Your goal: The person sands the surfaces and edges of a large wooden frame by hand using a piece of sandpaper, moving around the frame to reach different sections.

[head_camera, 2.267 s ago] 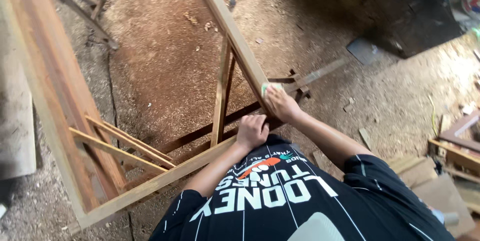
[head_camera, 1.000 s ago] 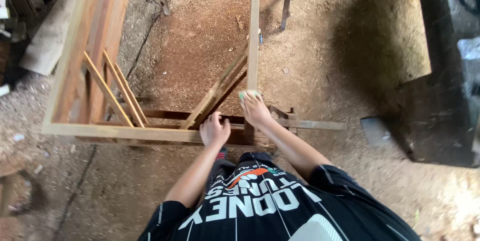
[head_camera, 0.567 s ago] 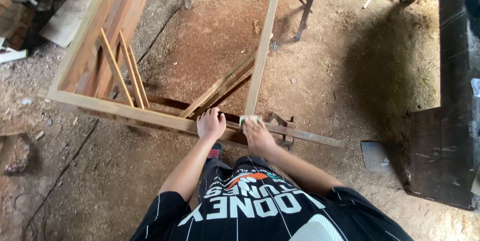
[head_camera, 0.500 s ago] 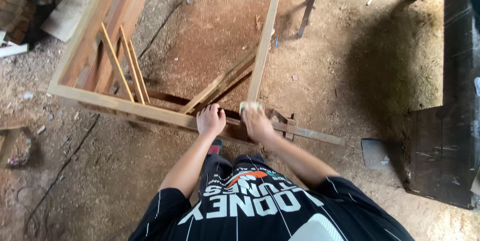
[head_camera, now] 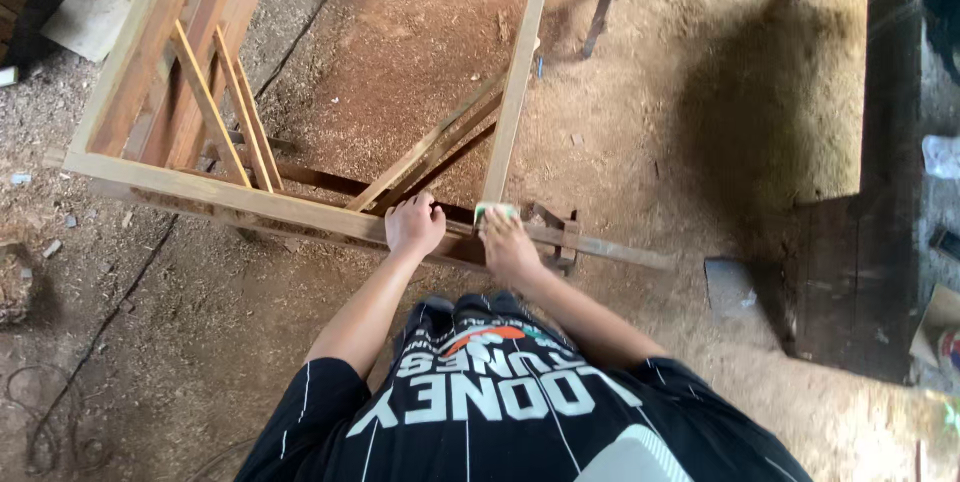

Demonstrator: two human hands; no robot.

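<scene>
The frame is bare, pale wood, matt and unvarnished, its slanted slats the same raw timber. The small pad under the right hand looks like a light abrasive block, perhaps sponge or paper, though it is too small to tell. The floor is rough, dusty earth strewn with sawdust, and the shirt is dark matt cloth
</scene>
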